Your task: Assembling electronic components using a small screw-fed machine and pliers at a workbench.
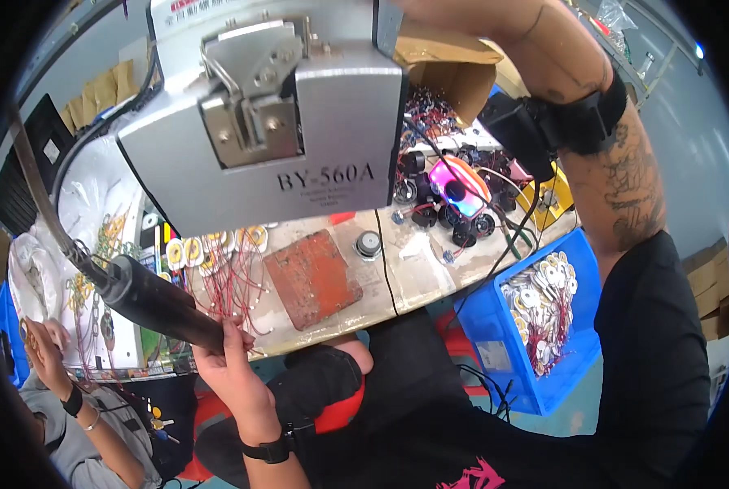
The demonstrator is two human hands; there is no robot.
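Observation:
My left hand (236, 379) is closed round the lower end of a black electric screwdriver (165, 303), which hangs tilted from a cable at the left. A large silver screw feeder (259, 155) with a metal mechanism in its notched front fills the upper middle, close to the camera. My right arm reaches up past its right side. My right hand (446, 12) is beside the feeder's top, cut off by the upper edge, its fingers hidden. Below the feeder, a worn reddish plate (314, 279) and a small round metal part (368, 244) lie on the table.
White round parts with red wires (218, 251) lie left of the plate. Black round parts (464, 232) surround a brightly lit device (461, 186). A blue bin (485, 352) of wired white discs stands at right. A co-worker's hand (47, 354) is at far left.

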